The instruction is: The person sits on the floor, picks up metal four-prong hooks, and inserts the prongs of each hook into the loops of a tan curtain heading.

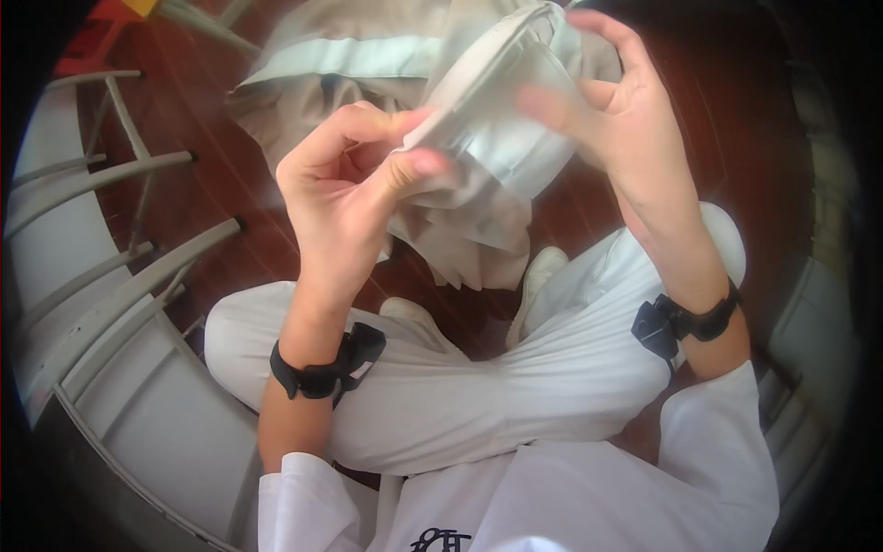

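My left hand (345, 186) pinches the light edge of a beige fabric garment (483, 234) between thumb and fingers. Higher up and to the right, my right hand (621, 103) has its fingertips at the far end of the same raised edge, with its thumb blurred in front of the cloth. Between the hands the edge runs slantwise, and pale lining shows beside it. The rest of the garment hangs or lies in folds beyond my crossed legs, with a pale band across its upper part. Which kind of garment it is, I cannot tell.
Metal-legged chairs or stools (172, 262) stand close on the left. A red object (96, 38) with a yellow part is at the upper left. Dark reddish floor (227, 172) lies beneath the cloth. My knees and shoes are just below it. Pale furniture borders the right side.
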Demonstrator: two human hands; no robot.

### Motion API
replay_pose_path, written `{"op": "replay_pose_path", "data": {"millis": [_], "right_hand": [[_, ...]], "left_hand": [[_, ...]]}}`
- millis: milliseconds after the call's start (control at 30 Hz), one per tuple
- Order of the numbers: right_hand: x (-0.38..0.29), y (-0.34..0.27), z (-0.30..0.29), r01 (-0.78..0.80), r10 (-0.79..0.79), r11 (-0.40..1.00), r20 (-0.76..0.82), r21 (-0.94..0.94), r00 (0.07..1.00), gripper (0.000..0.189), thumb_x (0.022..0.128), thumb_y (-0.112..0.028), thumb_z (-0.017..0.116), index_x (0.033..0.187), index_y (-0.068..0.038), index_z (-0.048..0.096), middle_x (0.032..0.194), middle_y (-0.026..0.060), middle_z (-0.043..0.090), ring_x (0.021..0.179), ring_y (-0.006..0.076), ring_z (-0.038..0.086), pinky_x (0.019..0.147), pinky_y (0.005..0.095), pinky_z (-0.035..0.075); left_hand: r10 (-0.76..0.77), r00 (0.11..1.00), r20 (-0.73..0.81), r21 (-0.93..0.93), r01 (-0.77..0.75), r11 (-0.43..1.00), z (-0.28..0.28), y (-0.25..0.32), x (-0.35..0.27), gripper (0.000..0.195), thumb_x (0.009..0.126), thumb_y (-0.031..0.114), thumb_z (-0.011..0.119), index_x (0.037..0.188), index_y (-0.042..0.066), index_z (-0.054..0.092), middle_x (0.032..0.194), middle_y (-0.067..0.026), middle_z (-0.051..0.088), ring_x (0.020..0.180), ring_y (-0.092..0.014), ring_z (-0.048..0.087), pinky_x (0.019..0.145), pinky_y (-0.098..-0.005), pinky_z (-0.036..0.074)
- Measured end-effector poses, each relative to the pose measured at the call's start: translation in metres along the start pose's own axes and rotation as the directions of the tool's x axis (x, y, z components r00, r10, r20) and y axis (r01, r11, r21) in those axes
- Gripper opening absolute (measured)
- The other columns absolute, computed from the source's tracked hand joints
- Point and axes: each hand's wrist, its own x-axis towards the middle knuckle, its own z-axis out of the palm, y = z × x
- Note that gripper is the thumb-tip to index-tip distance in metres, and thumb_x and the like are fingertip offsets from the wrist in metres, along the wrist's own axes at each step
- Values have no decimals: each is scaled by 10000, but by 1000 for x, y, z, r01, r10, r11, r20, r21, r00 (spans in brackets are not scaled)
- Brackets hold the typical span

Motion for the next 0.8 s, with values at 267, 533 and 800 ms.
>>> {"op": "replay_pose_path", "data": {"millis": [267,533,800], "right_hand": [[-2,2,-2,-90,54,983,221,157,974,431,834,-249,747,1104,63,622,911,80,699,801,100,655,741,230,500],[-7,-4,1,107,-83,989,216,-100,973,302,890,-249,679,1023,22,674,864,36,691,792,59,621,703,223,492],[-6,3,0,96,-24,969,303,-226,953,280,906,-220,644,983,47,673,834,53,688,754,55,601,677,228,475]], "left_hand": [[-104,992,77,-75,109,991,4,7,2,350,839,101,728,1155,-22,642,884,-17,668,784,-74,605,740,-225,495],[10,982,187,373,-81,924,12,20,4,190,908,165,598,835,-5,555,726,-58,593,643,-140,554,615,-249,436],[-212,950,228,533,60,844,11,12,4,203,960,150,512,846,-17,508,644,-63,505,582,-140,434,554,-262,374]]}}
